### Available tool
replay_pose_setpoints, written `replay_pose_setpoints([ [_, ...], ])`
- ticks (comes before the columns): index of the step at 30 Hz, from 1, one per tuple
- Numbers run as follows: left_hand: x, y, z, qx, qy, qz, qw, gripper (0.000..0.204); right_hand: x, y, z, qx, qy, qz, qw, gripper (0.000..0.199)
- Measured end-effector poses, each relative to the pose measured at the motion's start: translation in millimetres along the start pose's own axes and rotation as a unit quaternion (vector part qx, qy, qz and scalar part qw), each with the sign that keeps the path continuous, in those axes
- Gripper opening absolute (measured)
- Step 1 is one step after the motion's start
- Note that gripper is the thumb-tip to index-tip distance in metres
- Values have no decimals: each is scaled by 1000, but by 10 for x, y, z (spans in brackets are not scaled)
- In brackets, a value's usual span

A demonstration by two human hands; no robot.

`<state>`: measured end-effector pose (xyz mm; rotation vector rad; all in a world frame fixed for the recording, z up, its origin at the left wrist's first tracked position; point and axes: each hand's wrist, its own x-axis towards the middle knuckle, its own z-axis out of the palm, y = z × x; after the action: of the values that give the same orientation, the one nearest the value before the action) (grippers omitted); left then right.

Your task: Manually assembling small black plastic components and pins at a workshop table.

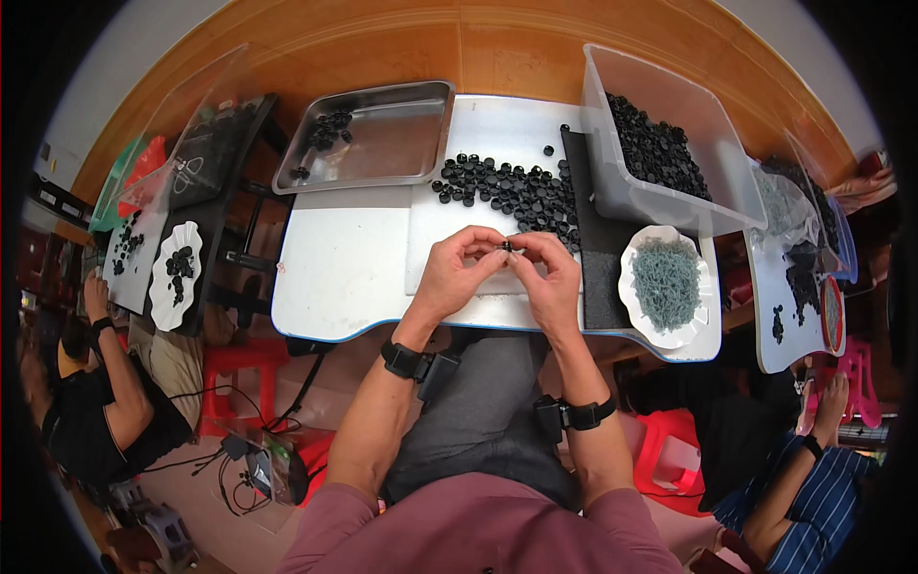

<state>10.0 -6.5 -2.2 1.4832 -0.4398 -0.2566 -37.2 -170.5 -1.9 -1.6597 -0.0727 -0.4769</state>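
Close together over the near side of the white work table [335, 263], my left hand [461, 273] and my right hand [550, 279] meet fingertip to fingertip. Both pinch one small black round part [507, 246] between thumbs and forefingers; the fingers partly hide it. Just beyond my hands spreads a loose pile of small black round caps [507, 184]. To the right of my right hand, a white scalloped dish [626, 287] holds a heap of thin grey-green pieces [666, 282], too fine to make out singly.
A metal tray [382, 163] with a few black parts stands at the back left. At the back right, a clear plastic bin [660, 196] full of black caps rests by a black mat [602, 277]. People sit at side tables left and right, near red stools [244, 359].
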Motion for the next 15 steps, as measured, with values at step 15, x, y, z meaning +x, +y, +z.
replay_pose_setpoints([
  [15,13,-53,-25,30,1,-36,999,23,-30,55,-38,127,-4,103,987,19],
])
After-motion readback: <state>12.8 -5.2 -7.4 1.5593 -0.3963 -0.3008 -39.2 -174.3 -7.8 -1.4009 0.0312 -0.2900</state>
